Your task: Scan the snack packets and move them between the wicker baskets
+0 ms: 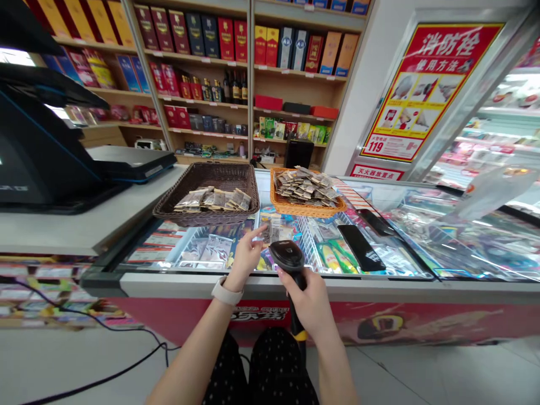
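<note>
My right hand is wrapped round the handle of a black barcode scanner. The scanner's head points forward over the glass lid of a chest freezer. My left hand, with a pale watch band on the wrist, pinches the left edge of a small clear packet with dark contents. That packet is just beyond the scanner head, which covers part of its lower side. Similar packets lie in a dark brown woven basket. More packets are heaped in an orange-tan woven basket.
Two dark phones, one nearer and one farther, lie on the glass right of the baskets. At left a black checkout machine and a flat scale stand on a counter. A black cable hangs at lower left.
</note>
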Action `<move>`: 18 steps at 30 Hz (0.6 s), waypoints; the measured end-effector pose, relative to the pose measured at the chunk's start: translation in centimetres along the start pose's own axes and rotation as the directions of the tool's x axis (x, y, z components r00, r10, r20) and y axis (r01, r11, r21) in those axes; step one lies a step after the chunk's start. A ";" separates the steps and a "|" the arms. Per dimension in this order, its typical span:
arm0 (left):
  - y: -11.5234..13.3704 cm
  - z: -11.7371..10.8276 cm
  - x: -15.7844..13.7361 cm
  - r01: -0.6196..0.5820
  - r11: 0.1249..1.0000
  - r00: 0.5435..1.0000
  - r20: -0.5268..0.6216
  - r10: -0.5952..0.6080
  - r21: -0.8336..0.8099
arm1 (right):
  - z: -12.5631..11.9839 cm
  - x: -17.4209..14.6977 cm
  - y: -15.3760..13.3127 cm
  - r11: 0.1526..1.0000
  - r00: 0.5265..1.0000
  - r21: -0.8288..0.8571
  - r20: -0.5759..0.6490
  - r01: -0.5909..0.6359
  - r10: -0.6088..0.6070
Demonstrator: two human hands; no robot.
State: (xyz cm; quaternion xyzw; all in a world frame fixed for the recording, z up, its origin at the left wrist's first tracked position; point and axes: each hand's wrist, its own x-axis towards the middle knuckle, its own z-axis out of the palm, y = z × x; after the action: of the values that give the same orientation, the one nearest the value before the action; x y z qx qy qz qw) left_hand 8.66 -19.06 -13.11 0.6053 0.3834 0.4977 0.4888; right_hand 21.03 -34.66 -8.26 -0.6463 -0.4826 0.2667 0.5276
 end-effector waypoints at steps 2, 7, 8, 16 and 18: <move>0.0 0.0 -0.3 -0.013 1.000 1.000 0.016 0.014 -0.009 | 0.2 -0.2 0.2 1.000 1.000 -0.012 -0.016 0.010 -0.010; 0.2 0.1 -0.5 -0.067 0.998 0.998 -0.008 0.067 0.015 | 0.5 -0.5 0.3 1.000 0.999 0.001 -0.024 0.023 -0.023; 0.2 0.1 -0.5 -0.071 0.997 0.997 -0.013 0.072 0.015 | 0.5 -0.5 0.3 1.000 0.999 -0.001 -0.023 0.022 -0.022; 0.2 0.2 -0.5 -0.070 0.997 0.998 -0.009 0.070 -0.040 | 0.2 -0.5 0.5 1.000 1.000 0.011 -0.016 0.004 -0.004; 0.3 0.2 -0.6 -0.066 0.996 0.998 -0.015 0.065 -0.058 | 0.1 -0.5 0.6 1.000 1.000 0.017 -0.008 -0.004 0.004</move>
State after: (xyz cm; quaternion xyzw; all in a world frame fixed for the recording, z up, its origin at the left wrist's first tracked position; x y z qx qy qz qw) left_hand 8.78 -19.71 -12.96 0.5996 0.3520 0.5284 0.4872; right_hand 20.94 -35.09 -8.92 -0.6437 -0.4769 0.2694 0.5344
